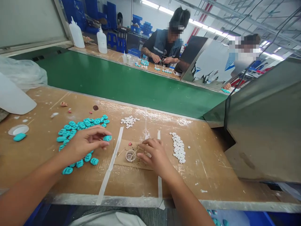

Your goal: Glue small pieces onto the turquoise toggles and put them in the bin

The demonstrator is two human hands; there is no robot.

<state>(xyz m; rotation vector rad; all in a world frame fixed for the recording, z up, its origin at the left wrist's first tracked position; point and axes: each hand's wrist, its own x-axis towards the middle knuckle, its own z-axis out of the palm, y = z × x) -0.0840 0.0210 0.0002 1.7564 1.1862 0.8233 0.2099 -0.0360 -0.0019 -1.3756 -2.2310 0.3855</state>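
My left hand [86, 141] pinches a small teal molded piece [107, 138] between thumb and fingertips, above the right side of a pile of similar teal pieces [81, 125]. My right hand [154, 153] is low over a cardboard sheet [122, 161], its thumb and fingers apart. Beside its thumb stands a small clear cup [130, 155] with dark residue inside. A thin stick [121, 152] and a small red bit [130, 144] lie on the cardboard to the left. Whether the right fingertips touch anything small is hard to see.
Small white pieces lie in a back cluster [129, 121] and a right-hand cluster [179, 148]. Tape strips [110, 169] flank the cardboard. A green conveyor belt [131, 83] runs behind the table. A metal panel [263, 125] stands at right. A co-worker [164, 44] works across the belt.
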